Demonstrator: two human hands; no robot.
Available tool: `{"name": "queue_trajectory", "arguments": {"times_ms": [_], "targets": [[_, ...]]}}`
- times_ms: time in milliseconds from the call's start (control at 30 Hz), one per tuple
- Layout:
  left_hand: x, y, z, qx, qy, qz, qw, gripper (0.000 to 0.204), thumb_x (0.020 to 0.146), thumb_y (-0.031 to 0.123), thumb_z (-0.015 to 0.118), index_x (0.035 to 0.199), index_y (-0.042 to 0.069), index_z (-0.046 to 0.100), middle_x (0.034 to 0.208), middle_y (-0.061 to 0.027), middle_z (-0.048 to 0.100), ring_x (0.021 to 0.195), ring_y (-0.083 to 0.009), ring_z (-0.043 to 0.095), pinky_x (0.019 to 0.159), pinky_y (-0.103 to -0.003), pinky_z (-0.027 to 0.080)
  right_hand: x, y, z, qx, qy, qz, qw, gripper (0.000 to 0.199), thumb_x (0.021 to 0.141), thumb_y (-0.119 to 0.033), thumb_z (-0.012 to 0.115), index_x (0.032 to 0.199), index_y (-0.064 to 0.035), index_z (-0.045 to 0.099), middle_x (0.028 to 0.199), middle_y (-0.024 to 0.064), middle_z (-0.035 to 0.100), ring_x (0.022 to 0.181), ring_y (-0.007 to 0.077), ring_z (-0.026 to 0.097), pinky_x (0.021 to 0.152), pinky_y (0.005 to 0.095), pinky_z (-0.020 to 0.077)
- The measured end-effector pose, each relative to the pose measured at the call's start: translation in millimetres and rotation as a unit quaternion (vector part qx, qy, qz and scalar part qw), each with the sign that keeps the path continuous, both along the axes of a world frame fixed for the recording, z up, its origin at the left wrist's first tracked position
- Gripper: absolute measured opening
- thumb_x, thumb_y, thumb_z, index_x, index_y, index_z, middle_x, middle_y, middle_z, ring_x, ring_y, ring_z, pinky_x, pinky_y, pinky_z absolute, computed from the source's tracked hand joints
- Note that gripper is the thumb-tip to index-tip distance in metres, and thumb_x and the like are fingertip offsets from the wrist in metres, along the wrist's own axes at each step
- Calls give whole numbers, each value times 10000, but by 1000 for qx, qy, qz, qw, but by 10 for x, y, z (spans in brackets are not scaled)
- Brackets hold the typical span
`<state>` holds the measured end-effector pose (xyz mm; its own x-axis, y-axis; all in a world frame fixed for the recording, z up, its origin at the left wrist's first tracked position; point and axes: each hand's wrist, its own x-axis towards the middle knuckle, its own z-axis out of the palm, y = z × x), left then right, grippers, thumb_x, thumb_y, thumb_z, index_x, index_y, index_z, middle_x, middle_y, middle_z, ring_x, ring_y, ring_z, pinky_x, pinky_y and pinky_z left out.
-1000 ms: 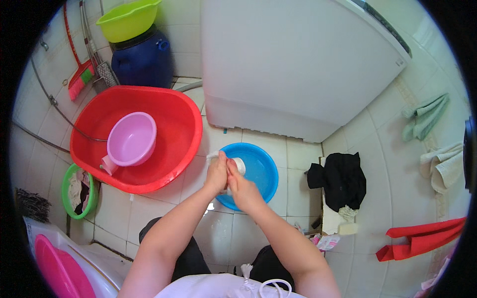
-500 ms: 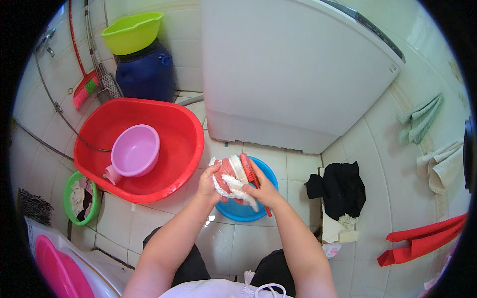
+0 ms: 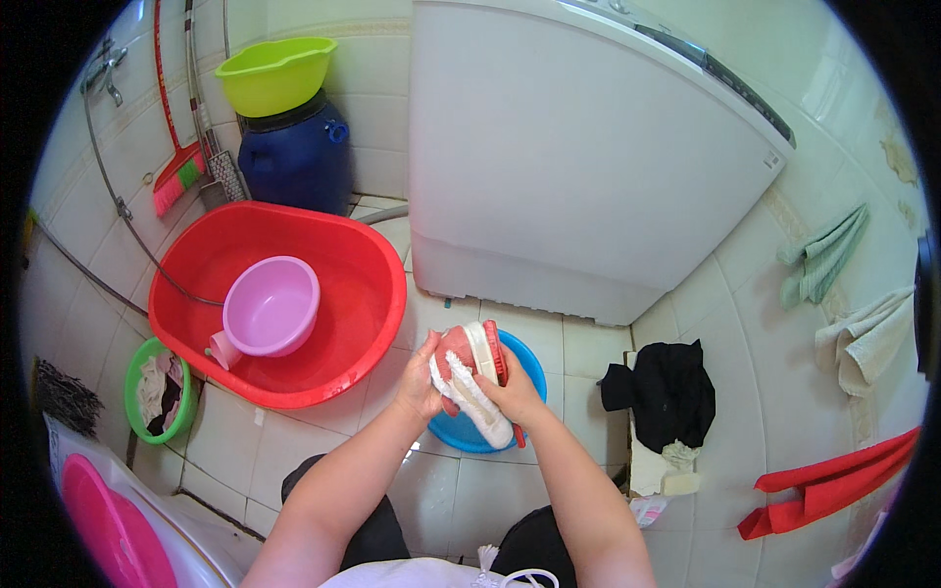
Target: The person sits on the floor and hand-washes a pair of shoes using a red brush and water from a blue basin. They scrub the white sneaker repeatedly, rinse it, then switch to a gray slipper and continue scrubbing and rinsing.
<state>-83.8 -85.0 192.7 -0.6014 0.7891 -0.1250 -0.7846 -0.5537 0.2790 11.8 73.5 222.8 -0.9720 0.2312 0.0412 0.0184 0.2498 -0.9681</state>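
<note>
Between my hands, over a blue basin (image 3: 536,370), is a pink slipper (image 3: 459,345) with fluffy white trim and a pale sole. My left hand (image 3: 420,385) grips its pink side, fingers wrapped round it. My right hand (image 3: 514,396) is closed at the sole side, holding a red scrubbing brush (image 3: 495,345) along with the slipper. The brush lies against the sole, and its handle end sticks out below my right hand. My right fingers partly hide the slipper and the brush.
A large red tub (image 3: 377,333) holding a pink basin (image 3: 271,309) stands to the left, near a green basin of cloths (image 3: 136,397). A white washing machine (image 3: 588,167) stands ahead. Black cloth (image 3: 671,392) lies on a low stand at right, beside a soap bar (image 3: 680,484).
The slipper has turned in my hands, so its white side and sole face up more. My right hand has shifted slightly down, still with the brush. The view has tilted a little.
</note>
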Motion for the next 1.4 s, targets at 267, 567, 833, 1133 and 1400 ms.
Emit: {"name": "queue_trajectory", "arguments": {"times_ms": [267, 567, 833, 1133, 1400], "targets": [[172, 72, -37, -172, 161, -13, 972, 377, 942, 207, 624, 1280, 61, 543, 1082, -79, 656, 996, -228, 643, 843, -400, 537, -2, 104, -93, -38, -71, -15, 997, 768, 878, -298, 708, 1489, -24, 332, 1384, 161, 511, 1261, 246, 513, 1056, 343, 401], [87, 192, -212, -380, 194, 158, 890, 372, 961, 104, 553, 1308, -19, 502, 1169, -119, 622, 1053, -223, 613, 894, -369, 504, 117, -248, 127, 389, -116, -4, 914, 523, 1006, -339, 469, 1513, -294, 347, 980, 209, 576, 880, 397, 622, 753, 490, 524], [239, 223, -85, -411, 132, 136, 892, 370, 946, 141, 556, 1292, 12, 538, 1155, -126, 640, 1034, -234, 628, 891, -372, 490, 20, -377, 135, 391, -184, 5, 902, 491, 1013, -357, 433, 1495, -287, 379, 1040, 240, 557, 877, 443, 632, 749, 516, 530], [329, 271, -184, -363, 129, 121, 915, 329, 910, 75, 535, 1222, -27, 561, 1132, -122, 661, 1127, -313, 608, 952, -425, 470, 91, -349, 217, 342, -185, -5, 921, 413, 991, -295, 493, 1396, -237, 541, 962, 201, 521, 788, 367, 591, 756, 435, 518], [297, 268, -195, -351, 156, 112, 916, 318, 923, 63, 523, 1234, 6, 558, 1102, -130, 652, 976, -247, 665, 800, -379, 545, 39, -387, 243, 329, -163, -38, 929, 405, 993, -270, 490, 1394, -241, 545, 927, 190, 525, 788, 364, 589, 712, 444, 504]]}}
